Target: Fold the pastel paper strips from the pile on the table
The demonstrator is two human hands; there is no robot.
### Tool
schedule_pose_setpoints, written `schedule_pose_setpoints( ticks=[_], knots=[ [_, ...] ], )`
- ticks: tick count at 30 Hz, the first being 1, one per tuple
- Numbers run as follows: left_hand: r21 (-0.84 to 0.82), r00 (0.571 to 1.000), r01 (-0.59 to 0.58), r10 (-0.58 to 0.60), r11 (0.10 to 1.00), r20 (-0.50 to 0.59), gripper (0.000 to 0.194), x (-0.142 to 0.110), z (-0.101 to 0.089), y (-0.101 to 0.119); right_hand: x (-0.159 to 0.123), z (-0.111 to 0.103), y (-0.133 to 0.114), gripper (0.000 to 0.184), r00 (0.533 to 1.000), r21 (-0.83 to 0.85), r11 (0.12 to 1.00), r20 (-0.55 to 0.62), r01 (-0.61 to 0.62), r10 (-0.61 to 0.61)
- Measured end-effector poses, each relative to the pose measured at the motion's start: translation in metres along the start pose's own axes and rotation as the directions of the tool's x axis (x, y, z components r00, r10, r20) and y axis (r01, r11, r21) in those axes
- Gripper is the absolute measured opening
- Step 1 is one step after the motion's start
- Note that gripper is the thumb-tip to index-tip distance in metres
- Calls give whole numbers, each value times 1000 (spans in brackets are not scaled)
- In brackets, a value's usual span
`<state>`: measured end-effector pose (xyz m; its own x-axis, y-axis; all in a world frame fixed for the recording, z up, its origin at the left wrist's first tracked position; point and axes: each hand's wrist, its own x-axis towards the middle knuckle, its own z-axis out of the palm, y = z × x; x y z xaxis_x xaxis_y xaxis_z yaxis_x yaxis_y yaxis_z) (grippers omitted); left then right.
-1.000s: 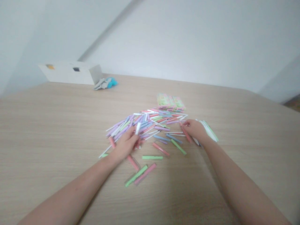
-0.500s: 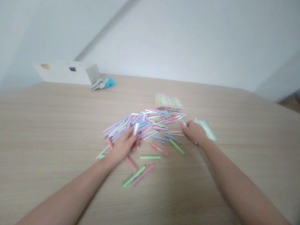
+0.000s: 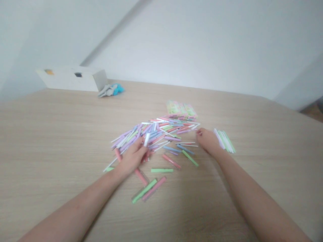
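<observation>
A heap of slim purple, white, blue, red and green sticks (image 3: 153, 132) covers the middle of the table. My left hand (image 3: 133, 154) lies at its near left edge, fingers closed around a short white stick (image 3: 146, 139) that points up and away. Some reddish pieces show beneath those fingers. To the right of the heap is my right hand (image 3: 207, 139), its fingers curled together; whatever they hold, if anything, is hidden. Beside its wrist lies a side-by-side row of white and green sticks (image 3: 225, 141).
Loose green sticks (image 3: 162, 170) and red sticks (image 3: 171, 161) are scattered in front of the heap. Behind it sits a stack of pink and green printed packs (image 3: 180, 110). A white box (image 3: 70, 80) and a crumpled grey and blue item (image 3: 111, 90) stand at the back left.
A red stick at my right fingers is no longer visible. The row beside that hand now shows more fully, with white sticks at its left. My left hand keeps its grip on the white stick.
</observation>
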<state>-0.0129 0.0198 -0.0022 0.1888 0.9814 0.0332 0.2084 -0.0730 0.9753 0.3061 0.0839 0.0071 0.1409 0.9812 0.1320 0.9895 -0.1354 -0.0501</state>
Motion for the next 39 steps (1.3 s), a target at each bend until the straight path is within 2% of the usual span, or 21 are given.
schedule_pose_setpoints(
  ticks=[5,10,23,39],
  knots=[
    [14,1000,-1,1,1000,3,10,0,-1,0,6,0,-30,36,983,71,981,19,180,-182],
    [2,1000,-13,13,1000,22,10,1,-1,-2,13,6,-47,34,971,116,965,23,236,-240],
    [9,1000,5,-5,1000,6,7,2,-1,-7,8,8,-43,34,963,112,957,8,267,-270],
    [-39,1000,-3,4,999,13,6,2,-1,-9,12,10,-73,32,894,112,889,-1,445,-447]
  ],
)
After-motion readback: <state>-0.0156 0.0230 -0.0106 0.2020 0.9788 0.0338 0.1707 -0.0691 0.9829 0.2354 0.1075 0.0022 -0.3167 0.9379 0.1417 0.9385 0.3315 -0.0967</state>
